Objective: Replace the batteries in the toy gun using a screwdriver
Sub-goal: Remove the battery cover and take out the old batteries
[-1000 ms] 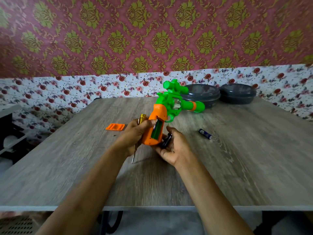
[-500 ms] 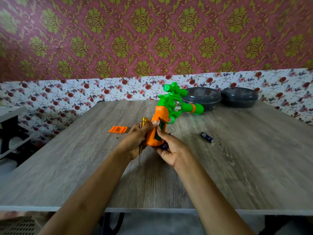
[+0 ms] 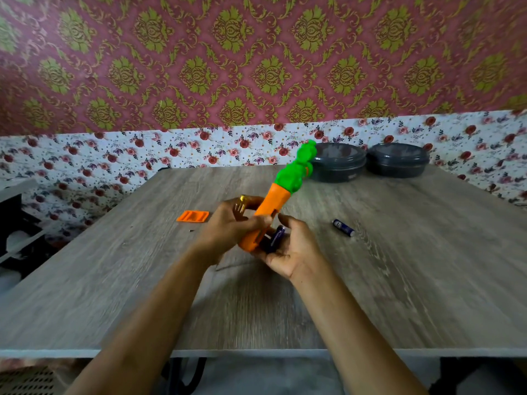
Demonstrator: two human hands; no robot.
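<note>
The orange-and-green plastic toy gun (image 3: 281,195) is held up over the middle of the grey wood-grain surface (image 3: 399,280). Its long axis slants from the orange grip, low by the hands, up and to the right. The green barrel end points away toward the wall.

One toy gun is in view, and two dark blue cylindrical batteries. One battery (image 3: 276,237) is in the right hand, and the other battery (image 3: 343,228) lies loose on the surface to the right, well apart from the hands. One flat orange plastic cover (image 3: 192,216) lies to the left, with a tiny dark speck (image 3: 191,231) just in front of it, too small to identify. Two dark grey round lidded containers (image 3: 338,162) stand side by side at the far edge.

The left hand (image 3: 228,229) wraps the orange grip, with the amber-handled screwdriver (image 3: 242,201) tucked in the same grasp. The right hand (image 3: 291,249) is palm up just beside the grip's base, its fingers curled around its battery. Both forearms reach in from the near edge and converge.
</note>
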